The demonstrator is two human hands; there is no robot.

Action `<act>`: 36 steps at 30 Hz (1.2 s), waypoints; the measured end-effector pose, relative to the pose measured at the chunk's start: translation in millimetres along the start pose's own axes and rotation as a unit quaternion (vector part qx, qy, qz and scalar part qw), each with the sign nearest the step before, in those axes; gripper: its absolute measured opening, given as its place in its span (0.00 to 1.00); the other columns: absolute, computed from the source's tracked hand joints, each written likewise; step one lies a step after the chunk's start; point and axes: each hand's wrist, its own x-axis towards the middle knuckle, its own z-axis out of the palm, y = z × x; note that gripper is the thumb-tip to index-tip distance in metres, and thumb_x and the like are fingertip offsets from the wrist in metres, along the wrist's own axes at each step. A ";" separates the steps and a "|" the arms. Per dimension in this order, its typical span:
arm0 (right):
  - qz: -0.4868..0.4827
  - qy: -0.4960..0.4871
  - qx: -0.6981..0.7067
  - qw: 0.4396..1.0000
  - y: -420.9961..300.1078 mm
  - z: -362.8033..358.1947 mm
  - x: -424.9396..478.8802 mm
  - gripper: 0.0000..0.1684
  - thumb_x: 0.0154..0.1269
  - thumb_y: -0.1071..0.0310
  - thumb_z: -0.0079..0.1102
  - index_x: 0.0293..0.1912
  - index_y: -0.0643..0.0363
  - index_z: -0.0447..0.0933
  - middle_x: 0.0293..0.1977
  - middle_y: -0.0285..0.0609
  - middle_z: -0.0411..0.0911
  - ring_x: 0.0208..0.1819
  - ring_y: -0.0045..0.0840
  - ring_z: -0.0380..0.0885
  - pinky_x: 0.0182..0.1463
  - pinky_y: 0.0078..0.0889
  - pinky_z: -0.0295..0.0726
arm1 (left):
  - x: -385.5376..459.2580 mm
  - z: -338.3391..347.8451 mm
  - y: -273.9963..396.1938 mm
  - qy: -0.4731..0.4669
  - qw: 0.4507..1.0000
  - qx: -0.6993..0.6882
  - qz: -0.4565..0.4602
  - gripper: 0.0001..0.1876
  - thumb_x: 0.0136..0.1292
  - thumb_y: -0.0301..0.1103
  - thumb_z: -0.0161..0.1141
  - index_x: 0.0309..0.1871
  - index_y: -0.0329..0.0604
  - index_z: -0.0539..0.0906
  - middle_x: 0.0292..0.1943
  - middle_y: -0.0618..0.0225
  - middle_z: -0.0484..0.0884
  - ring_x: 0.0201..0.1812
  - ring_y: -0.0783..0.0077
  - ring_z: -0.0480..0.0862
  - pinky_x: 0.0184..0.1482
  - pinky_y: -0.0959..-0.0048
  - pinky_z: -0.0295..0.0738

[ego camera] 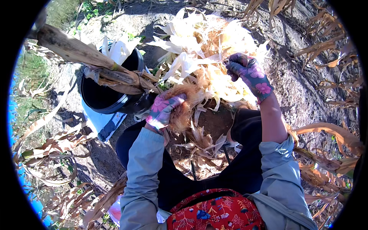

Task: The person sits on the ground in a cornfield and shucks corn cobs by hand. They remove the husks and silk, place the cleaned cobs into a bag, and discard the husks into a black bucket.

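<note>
My left hand (165, 109), in a flowered glove, is closed around a tuft of brown corn silk (182, 109) above my left knee. My right hand (247, 70), gloved alike, is raised with curled fingers over the right edge of a heap of pale corn husks (184, 43); whether something small is between its fingers cannot be told. More silk lies among the sunlit husks. Left of my left hand stands a black bucket (112, 106) with pale husks at its rim.
A thick dry corn stalk (86, 54) slants across the bucket from the upper left. A white and blue sack (100, 118) lies under the bucket. Dry corn leaves (330, 132) stand along the right, others at lower left. Husk scraps (207, 143) lie between my legs.
</note>
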 end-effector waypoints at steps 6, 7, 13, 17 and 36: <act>-0.077 -0.182 -0.110 0.974 5.9 47.4 -5.9 0.25 0.55 0.61 0.65 0.52 0.58 0.72 0.37 0.40 0.77 0.40 0.21 0.75 0.46 0.25 0.74 | 2.5 16.3 3.6 -0.017 0.999 0.023 0.015 0.17 0.55 0.25 0.57 0.49 0.34 0.78 0.42 0.66 0.81 0.43 0.75 0.79 0.48 0.76 0.73; -0.068 -0.195 -0.135 0.969 4.8 51.3 -8.1 0.26 0.56 0.63 0.64 0.54 0.59 0.71 0.36 0.37 0.76 0.39 0.17 0.73 0.45 0.23 0.73 | 2.4 16.5 5.1 -0.018 0.999 0.029 0.002 0.17 0.55 0.25 0.56 0.50 0.34 0.78 0.43 0.65 0.81 0.44 0.75 0.79 0.49 0.76 0.73; -0.095 -0.124 -0.184 0.970 5.8 56.5 -10.2 0.12 0.54 0.61 0.62 0.35 0.58 0.78 0.28 0.43 0.78 0.33 0.32 0.78 0.39 0.30 0.75 | 1.0 18.9 11.3 -0.011 0.996 0.091 -0.019 0.19 0.55 0.24 0.56 0.52 0.33 0.76 0.44 0.64 0.80 0.45 0.74 0.78 0.50 0.74 0.72; -0.188 -0.071 -0.226 0.953 10.4 57.4 -8.9 0.08 0.53 0.66 0.62 0.34 0.59 0.78 0.27 0.41 0.78 0.30 0.27 0.77 0.36 0.27 0.75 | 1.1 26.7 13.1 -0.017 0.999 0.038 -0.018 0.19 0.55 0.25 0.56 0.52 0.33 0.77 0.44 0.63 0.80 0.45 0.74 0.79 0.49 0.74 0.73; -0.083 -0.131 -0.085 0.984 12.8 45.2 -2.6 0.20 0.56 0.60 0.63 0.47 0.60 0.76 0.35 0.42 0.79 0.37 0.23 0.78 0.44 0.24 0.75 | 0.4 17.4 6.8 -0.033 0.999 0.027 -0.019 0.18 0.55 0.28 0.62 0.49 0.35 0.77 0.43 0.64 0.81 0.42 0.76 0.79 0.46 0.77 0.74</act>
